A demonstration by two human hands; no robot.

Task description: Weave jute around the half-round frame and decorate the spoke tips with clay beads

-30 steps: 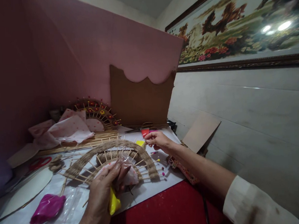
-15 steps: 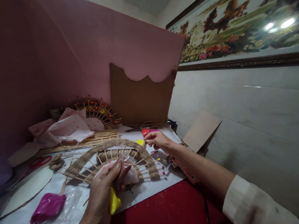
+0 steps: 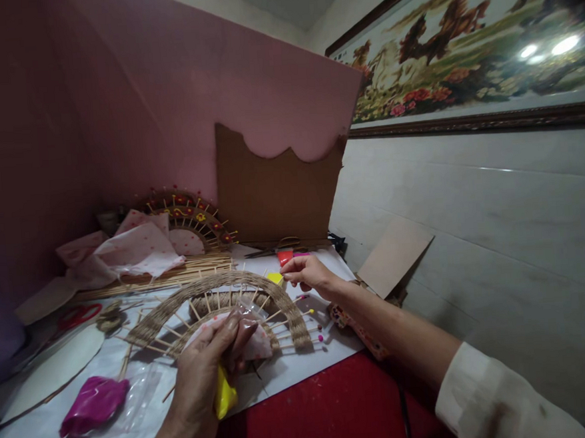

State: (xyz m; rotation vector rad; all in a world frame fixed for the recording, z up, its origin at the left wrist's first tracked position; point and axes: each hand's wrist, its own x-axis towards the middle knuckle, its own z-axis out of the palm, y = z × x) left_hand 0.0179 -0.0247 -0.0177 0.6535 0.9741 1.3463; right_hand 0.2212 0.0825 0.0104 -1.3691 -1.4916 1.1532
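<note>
While the left hand (image 3: 203,379) clamps yellow clay (image 3: 223,396) in a clear bag against its palm, the right hand (image 3: 309,274) pinches its fingertips (image 3: 287,275) together just beside the woven arch's (image 3: 217,285) stick tips.

Left hand (image 3: 203,379) grips yellow clay (image 3: 223,395) (in clear wrap); right hand (image 3: 309,274) pinches beside the woven arch (image 3: 217,287).

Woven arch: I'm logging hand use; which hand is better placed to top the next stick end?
Probably the right hand: its fingertips pinch at the woven arch rim, while the left hand holds yellow clay.
</note>
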